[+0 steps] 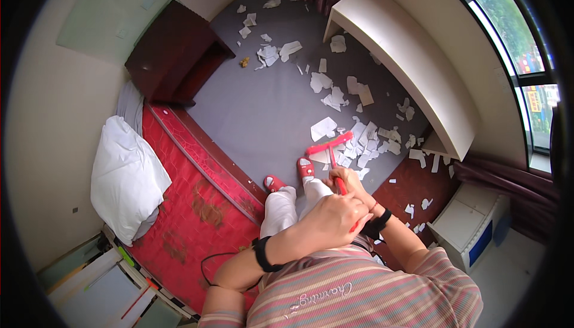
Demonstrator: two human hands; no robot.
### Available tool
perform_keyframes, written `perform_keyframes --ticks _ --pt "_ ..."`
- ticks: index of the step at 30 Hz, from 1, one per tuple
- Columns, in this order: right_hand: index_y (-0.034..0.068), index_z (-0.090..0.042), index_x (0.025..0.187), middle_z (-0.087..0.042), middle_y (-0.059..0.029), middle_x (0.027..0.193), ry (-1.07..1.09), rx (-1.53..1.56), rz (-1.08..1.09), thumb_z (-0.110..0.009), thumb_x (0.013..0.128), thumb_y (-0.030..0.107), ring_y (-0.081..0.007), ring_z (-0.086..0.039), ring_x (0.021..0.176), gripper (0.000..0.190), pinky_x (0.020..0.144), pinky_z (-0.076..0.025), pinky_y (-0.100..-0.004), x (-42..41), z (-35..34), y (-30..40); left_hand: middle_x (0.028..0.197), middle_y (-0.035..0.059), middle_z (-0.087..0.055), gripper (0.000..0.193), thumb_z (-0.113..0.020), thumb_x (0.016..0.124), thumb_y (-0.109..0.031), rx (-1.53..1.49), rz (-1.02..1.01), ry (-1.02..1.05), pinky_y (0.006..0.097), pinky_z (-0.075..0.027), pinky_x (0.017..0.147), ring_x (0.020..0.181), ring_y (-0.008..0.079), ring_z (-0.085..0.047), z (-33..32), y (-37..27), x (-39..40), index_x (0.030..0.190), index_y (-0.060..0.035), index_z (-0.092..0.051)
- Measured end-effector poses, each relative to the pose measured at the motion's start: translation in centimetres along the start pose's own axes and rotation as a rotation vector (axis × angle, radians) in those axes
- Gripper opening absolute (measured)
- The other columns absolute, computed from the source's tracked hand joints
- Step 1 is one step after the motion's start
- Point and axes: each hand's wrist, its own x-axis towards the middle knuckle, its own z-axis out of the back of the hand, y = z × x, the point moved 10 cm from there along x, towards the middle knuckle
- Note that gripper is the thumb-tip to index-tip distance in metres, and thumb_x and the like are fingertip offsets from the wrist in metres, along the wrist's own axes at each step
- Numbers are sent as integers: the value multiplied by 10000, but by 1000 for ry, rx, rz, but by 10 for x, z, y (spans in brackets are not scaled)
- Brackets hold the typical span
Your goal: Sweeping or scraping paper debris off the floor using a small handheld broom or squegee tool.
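Observation:
My left hand (pixel 338 220) grips the upper end of a red broom handle in front of my waist. Lower on the same red handle, my right hand (pixel 352 182) is closed around it, farther from my body. The broom head (pixel 330 143), with red and some green bristles, is just beyond my red slippers, at the left edge of a heap of torn white paper (pixel 368 137). A larger white sheet (pixel 323 128) lies right behind the broom head. More paper scraps (pixel 321 81) are scattered over the grey floor up to the far curtain.
A red mattress (pixel 193 193) with a white pillow (pixel 128 175) is at left, beyond it a dark wooden cabinet (pixel 172 50). A long white desk (pixel 403 54) runs along the right wall. A white cabinet (pixel 462 220) stands at lower right. A small yellowish crumpled thing (pixel 244 62) lies on the floor.

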Motion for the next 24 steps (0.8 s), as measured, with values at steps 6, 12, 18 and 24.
perform_keyframes --ticks 6,12,18,24 --pt "3 -568 712 -592 -165 720 -3 65 201 -737 822 166 -394 -604 675 259 613 -464 -475 28 10 31 684 146 -643 219 -708 888 -171 119 -76 -29 423 -591 639 726 351 -698 7 -20 8 740 -27 -636" --pt "22 -555 708 -576 -147 708 -3 262 185 -750 789 118 -354 -590 663 232 607 -461 -435 61 -7 -18 734 131 -659 201 -707 877 -162 187 -66 10 416 -554 629 748 304 -672 -25 28 39 752 -13 -655" --pt "30 -603 723 -612 -157 686 20 386 -161 -731 740 159 -358 -624 679 183 625 -482 -425 20 15 -58 689 138 -645 250 -709 898 -193 7 -55 90 406 -527 599 659 309 -662 -13 19 54 719 -33 -638" --pt "4 -631 720 -666 -180 709 14 -20 -120 -769 752 263 -399 -677 744 295 643 -498 -426 48 58 8 666 133 -633 260 -694 916 -173 -98 -23 -147 408 -500 553 601 323 -645 83 25 50 707 -33 -630"
